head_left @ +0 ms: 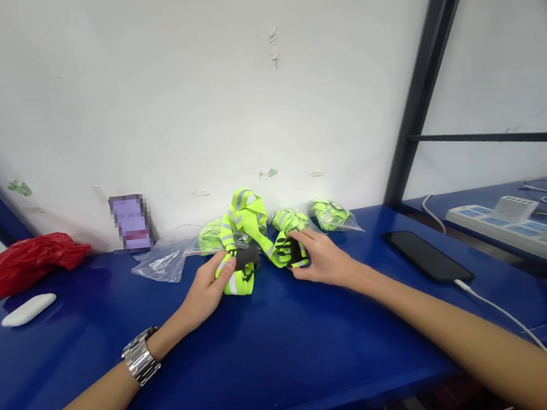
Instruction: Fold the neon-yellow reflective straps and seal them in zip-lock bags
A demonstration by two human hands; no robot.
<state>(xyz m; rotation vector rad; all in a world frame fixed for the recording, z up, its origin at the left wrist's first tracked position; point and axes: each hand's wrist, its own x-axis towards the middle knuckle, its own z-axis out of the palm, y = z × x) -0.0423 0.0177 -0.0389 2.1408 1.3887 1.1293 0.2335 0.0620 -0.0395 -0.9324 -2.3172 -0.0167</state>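
Observation:
A neon yellow reflective strap (243,215) with grey bands stands in a loop above the blue table, between my two hands. My left hand (209,282) is closed on its left end, beside a black patch (247,257) and a hanging yellow fold. At the other end, my right hand (320,256) pinches a part of the strap with black buckle pieces (284,250); the fingers partly hide it. Behind the strap lie clear bags with rolled yellow straps, one (330,215) to the right and one (290,219) just behind my right hand.
An opened clear plastic bag (161,262) lies left of the strap. Further left are a phone (132,224) against the wall, a red plastic bag (29,259) and a white case (28,310). On the right are a black phone (426,255) on a cable and a power strip (510,232).

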